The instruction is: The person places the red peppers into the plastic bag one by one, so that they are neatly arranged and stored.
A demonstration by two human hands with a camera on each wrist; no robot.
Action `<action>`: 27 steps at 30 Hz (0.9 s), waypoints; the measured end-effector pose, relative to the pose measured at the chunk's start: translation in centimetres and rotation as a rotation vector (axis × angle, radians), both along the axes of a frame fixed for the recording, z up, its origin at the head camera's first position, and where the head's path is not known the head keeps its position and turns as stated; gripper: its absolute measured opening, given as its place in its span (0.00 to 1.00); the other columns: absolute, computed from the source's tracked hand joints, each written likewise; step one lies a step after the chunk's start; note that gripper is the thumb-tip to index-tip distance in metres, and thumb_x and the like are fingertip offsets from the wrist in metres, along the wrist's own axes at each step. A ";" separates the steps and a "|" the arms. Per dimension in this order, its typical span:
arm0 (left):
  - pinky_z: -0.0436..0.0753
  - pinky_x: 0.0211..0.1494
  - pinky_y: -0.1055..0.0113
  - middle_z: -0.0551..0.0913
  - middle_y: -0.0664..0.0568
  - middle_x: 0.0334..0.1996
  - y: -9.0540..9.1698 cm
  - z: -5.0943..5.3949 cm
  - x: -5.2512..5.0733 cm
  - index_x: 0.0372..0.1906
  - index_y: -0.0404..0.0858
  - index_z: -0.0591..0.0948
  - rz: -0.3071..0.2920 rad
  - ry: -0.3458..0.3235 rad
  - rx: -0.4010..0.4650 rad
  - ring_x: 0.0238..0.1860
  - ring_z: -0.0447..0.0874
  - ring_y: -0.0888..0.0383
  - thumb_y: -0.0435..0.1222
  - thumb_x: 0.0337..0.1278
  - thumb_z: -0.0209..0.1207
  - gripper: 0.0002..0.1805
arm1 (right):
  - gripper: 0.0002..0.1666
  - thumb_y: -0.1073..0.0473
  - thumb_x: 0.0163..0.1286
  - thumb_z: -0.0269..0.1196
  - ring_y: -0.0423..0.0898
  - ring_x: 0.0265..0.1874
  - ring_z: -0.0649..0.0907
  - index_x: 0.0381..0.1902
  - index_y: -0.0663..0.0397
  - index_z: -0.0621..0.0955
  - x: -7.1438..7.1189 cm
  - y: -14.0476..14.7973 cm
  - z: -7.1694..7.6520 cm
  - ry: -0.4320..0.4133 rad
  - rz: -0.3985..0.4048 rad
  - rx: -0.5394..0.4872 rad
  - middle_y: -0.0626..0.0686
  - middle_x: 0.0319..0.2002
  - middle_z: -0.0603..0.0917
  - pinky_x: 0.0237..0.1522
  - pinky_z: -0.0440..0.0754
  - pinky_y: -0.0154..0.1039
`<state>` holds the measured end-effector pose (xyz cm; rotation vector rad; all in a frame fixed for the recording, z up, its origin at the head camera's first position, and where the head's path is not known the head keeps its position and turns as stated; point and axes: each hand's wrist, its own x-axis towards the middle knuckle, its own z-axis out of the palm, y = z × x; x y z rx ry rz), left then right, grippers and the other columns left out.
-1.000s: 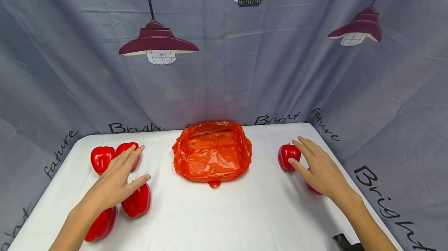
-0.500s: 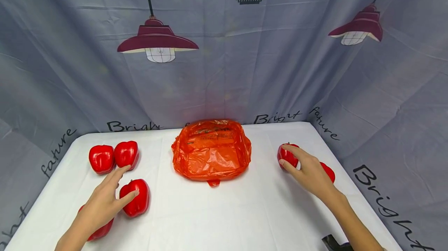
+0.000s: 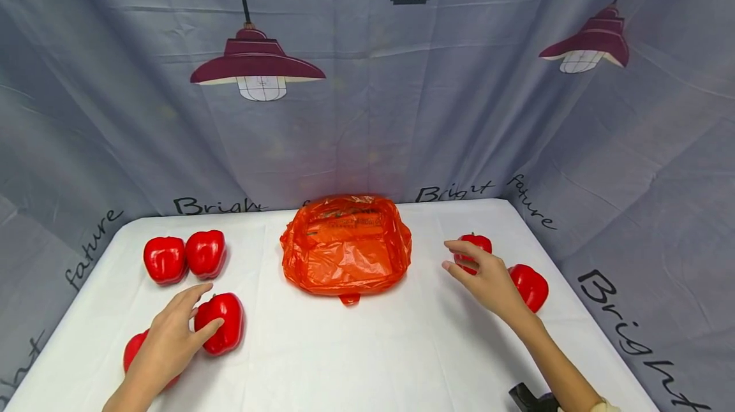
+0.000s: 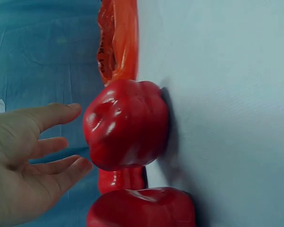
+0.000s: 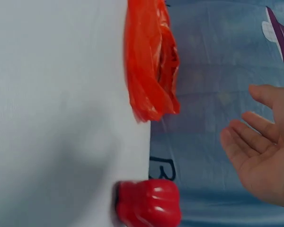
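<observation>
My left hand [image 3: 169,338] hovers just above a red bell pepper [image 3: 224,324], fingers loosely bent and apart from it in the left wrist view. Another bell pepper [image 3: 133,349] lies partly hidden under that hand. Farther back, two more bell peppers, one on the left [image 3: 165,260] and one on the right [image 3: 205,254], sit side by side. My right hand [image 3: 488,278] is raised over the table, relaxed and holding nothing, partly covering a bell pepper [image 3: 475,246] behind it. Beside its wrist lies one more bell pepper [image 3: 529,287].
An orange plastic bag [image 3: 347,262] stands with its mouth open at the back middle of the white table [image 3: 356,354]. A black object [image 3: 531,399] shows by the right forearm. A grey printed curtain [image 3: 367,112] surrounds the table.
My left hand has drawn back and down toward the nearer bell peppers, uncovering the back pair. My right hand has shifted left, exposing the bell pepper by its wrist.
</observation>
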<state>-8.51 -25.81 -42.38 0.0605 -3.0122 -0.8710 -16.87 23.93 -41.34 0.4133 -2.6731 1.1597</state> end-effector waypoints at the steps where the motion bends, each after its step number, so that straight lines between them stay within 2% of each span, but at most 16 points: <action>1: 0.82 0.48 0.40 0.68 0.28 0.63 0.0 0.0 0.0 0.69 0.28 0.67 0.005 -0.007 -0.006 0.57 0.71 0.32 0.37 0.51 0.73 0.42 | 0.26 0.59 0.65 0.71 0.60 0.51 0.84 0.60 0.57 0.80 -0.2 -0.2 -0.2 -0.005 0.006 -0.011 0.61 0.53 0.83 0.46 0.84 0.54; 7: 0.76 0.52 0.32 0.67 0.26 0.62 0.0 -0.4 -0.3 0.67 0.26 0.68 0.014 -0.078 -0.036 0.60 0.66 0.29 0.36 0.51 0.73 0.41 | 0.25 0.60 0.66 0.70 0.60 0.53 0.83 0.59 0.61 0.81 -1.0 -1.1 -1.3 -0.072 0.038 -0.126 0.61 0.54 0.83 0.50 0.83 0.46; 14: 0.78 0.48 0.32 0.70 0.26 0.60 0.2 -0.7 -0.5 0.66 0.26 0.70 0.031 -0.099 -0.063 0.57 0.69 0.30 0.36 0.49 0.75 0.40 | 0.23 0.61 0.68 0.68 0.59 0.57 0.81 0.58 0.64 0.80 -2.2 -2.1 -2.8 -0.175 0.065 -0.250 0.62 0.56 0.81 0.52 0.82 0.41; 19: 0.78 0.47 0.31 0.71 0.27 0.59 0.3 -1.0 -0.4 0.65 0.25 0.71 0.024 -0.092 -0.081 0.56 0.71 0.31 0.37 0.49 0.75 0.40 | 0.22 0.62 0.68 0.67 0.58 0.56 0.82 0.58 0.67 0.80 -3.0 -2.6 -4.3 -0.196 0.068 -0.272 0.66 0.56 0.81 0.54 0.81 0.43; 27: 0.80 0.46 0.32 0.71 0.29 0.60 0.2 -1.3 0.1 0.65 0.28 0.72 -0.010 -0.027 -0.060 0.56 0.71 0.32 0.36 0.48 0.75 0.39 | 0.23 0.65 0.68 0.67 0.61 0.55 0.82 0.58 0.73 0.78 -4.3 -3.4 -5.8 -0.236 0.095 -0.319 0.70 0.55 0.81 0.54 0.81 0.42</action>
